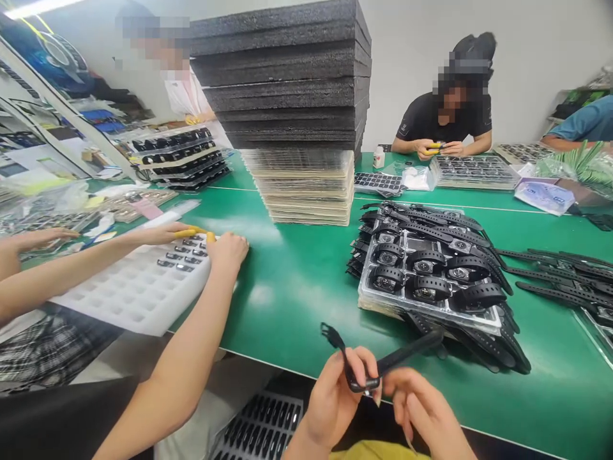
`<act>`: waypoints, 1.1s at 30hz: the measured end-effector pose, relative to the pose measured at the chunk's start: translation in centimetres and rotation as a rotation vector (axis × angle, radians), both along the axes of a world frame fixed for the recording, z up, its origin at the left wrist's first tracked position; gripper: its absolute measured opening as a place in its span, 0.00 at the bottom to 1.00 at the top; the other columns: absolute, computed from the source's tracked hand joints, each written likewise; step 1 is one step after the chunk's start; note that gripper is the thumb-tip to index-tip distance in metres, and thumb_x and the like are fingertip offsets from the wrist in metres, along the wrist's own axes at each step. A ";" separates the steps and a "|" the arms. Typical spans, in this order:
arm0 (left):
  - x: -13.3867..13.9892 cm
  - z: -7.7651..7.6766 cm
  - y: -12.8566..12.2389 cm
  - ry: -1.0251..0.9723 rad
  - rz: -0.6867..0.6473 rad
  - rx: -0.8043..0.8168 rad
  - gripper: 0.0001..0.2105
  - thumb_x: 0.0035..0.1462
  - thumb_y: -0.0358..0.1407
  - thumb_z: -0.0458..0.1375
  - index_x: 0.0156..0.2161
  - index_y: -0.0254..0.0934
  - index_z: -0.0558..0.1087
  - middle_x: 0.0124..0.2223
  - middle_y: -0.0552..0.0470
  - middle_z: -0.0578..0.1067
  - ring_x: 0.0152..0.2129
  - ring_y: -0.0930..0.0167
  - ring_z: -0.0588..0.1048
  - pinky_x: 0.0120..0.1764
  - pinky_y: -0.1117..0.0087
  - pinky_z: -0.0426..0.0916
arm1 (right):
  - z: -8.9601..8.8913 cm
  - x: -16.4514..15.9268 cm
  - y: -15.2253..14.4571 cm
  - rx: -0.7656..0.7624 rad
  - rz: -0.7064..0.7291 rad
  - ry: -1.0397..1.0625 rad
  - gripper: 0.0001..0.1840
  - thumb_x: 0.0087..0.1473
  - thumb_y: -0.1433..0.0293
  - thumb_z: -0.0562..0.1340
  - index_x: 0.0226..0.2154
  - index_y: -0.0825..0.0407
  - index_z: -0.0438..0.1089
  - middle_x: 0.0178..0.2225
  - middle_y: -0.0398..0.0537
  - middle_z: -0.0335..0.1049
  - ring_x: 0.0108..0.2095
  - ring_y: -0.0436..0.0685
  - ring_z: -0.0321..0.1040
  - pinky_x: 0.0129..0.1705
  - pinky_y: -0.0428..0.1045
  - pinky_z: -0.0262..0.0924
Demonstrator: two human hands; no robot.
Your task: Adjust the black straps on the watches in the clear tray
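My left hand [338,390] is closed around a black smartwatch [366,384], thumb and fingers at the watch case. The buckle end of its strap sticks up to the left, and the other strap half stretches out to the right over the table edge. Just right of the case is my right hand [421,406], its fingers loosely bent and apart; whether a fingertip touches the watch I cannot tell. Beyond my hands stands a clear plastic tray [364,291] on a stack, filled with rows of black-strapped watches [426,287], straps hanging over its sides.
More black straps [560,275] lie at the right. A tall stack of black foam sheets [287,89] rests on plastic trays [311,198]. To my left a co-worker's hands [227,249] work at a white foam tray [124,294]. Another person [445,121] sits opposite.
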State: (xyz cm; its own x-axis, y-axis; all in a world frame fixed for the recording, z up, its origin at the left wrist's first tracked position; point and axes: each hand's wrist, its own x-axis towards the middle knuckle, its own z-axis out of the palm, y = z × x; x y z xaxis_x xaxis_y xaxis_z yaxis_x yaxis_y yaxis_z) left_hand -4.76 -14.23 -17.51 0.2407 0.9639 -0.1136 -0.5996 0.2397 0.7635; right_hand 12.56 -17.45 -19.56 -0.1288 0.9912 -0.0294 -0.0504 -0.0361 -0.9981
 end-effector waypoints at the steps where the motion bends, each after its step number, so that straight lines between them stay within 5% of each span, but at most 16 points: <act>1: 0.0 -0.1 -0.1 0.063 -0.061 0.039 0.28 0.60 0.57 0.57 0.21 0.35 0.66 0.31 0.49 0.69 0.22 0.71 0.72 0.29 0.66 0.69 | 0.0 0.0 0.1 -0.059 -0.018 0.082 0.29 0.59 0.41 0.60 0.43 0.48 0.75 0.26 0.45 0.71 0.19 0.53 0.64 0.20 0.46 0.59; 4: 0.3 -0.1 -0.4 0.360 -0.219 0.185 0.27 0.60 0.56 0.59 0.19 0.35 0.69 0.28 0.47 0.71 0.25 0.69 0.71 0.31 0.66 0.68 | 0.8 0.3 0.9 -0.098 -0.138 0.186 0.27 0.55 0.43 0.65 0.45 0.47 0.73 0.37 0.51 0.76 0.29 0.56 0.70 0.29 0.49 0.64; 8: 0.7 0.2 -0.4 0.620 -0.223 0.313 0.26 0.60 0.55 0.58 0.20 0.36 0.70 0.28 0.47 0.73 0.26 0.69 0.71 0.33 0.67 0.67 | 1.7 1.3 1.8 -0.036 -0.129 0.048 0.18 0.65 0.52 0.59 0.32 0.48 0.68 0.22 0.41 0.66 0.25 0.54 0.63 0.30 0.48 0.60; 12: 0.4 0.3 -0.1 0.671 -0.181 0.374 0.25 0.63 0.52 0.57 0.21 0.36 0.69 0.27 0.48 0.73 0.25 0.70 0.70 0.31 0.68 0.67 | 1.8 2.2 2.2 0.032 -0.135 -0.201 0.15 0.66 0.54 0.59 0.42 0.47 0.72 0.30 0.42 0.69 0.31 0.55 0.66 0.33 0.48 0.61; 15: 0.0 0.1 0.1 0.656 -0.157 0.403 0.25 0.65 0.53 0.55 0.24 0.36 0.71 0.28 0.47 0.74 0.26 0.69 0.71 0.33 0.67 0.68 | 2.1 2.7 2.5 0.067 -0.042 -0.282 0.16 0.67 0.55 0.57 0.40 0.47 0.74 0.37 0.46 0.73 0.38 0.57 0.69 0.40 0.49 0.64; 18: -0.2 0.0 0.1 0.670 -0.126 0.399 0.24 0.66 0.53 0.53 0.27 0.36 0.72 0.30 0.45 0.75 0.28 0.67 0.73 0.34 0.66 0.70 | 2.7 3.0 2.5 0.047 0.139 -0.208 0.18 0.69 0.56 0.55 0.37 0.48 0.74 0.28 0.44 0.71 0.30 0.56 0.69 0.34 0.49 0.64; 21: -0.2 -0.3 0.1 0.708 -0.110 0.419 0.22 0.68 0.49 0.52 0.29 0.35 0.73 0.31 0.45 0.75 0.30 0.67 0.74 0.35 0.66 0.71 | 3.2 3.0 2.4 0.035 0.145 -0.155 0.15 0.68 0.57 0.57 0.37 0.48 0.73 0.25 0.42 0.70 0.28 0.55 0.68 0.32 0.49 0.63; 25: 0.0 -0.3 -0.2 0.940 0.046 0.594 0.13 0.68 0.43 0.54 0.44 0.37 0.76 0.47 0.40 0.78 0.44 0.62 0.76 0.47 0.60 0.72 | 3.3 2.5 2.4 0.046 0.135 -0.255 0.14 0.68 0.59 0.57 0.34 0.48 0.70 0.27 0.42 0.70 0.28 0.54 0.67 0.31 0.48 0.61; 27: 0.3 -0.1 -0.2 1.075 0.108 0.754 0.17 0.64 0.43 0.59 0.54 0.37 0.72 0.52 0.38 0.76 0.48 0.58 0.75 0.51 0.56 0.70 | 3.3 2.3 2.5 0.077 0.151 -0.249 0.11 0.69 0.61 0.56 0.37 0.48 0.69 0.28 0.41 0.70 0.29 0.54 0.67 0.32 0.48 0.61; 33: 1.6 0.8 0.5 1.121 0.064 1.009 0.06 0.68 0.34 0.56 0.46 0.36 0.73 0.36 0.48 0.81 0.30 0.67 0.76 0.39 0.63 0.67 | 3.6 2.3 2.5 0.080 0.108 -0.185 0.08 0.68 0.63 0.58 0.37 0.47 0.66 0.26 0.38 0.68 0.26 0.51 0.64 0.29 0.46 0.59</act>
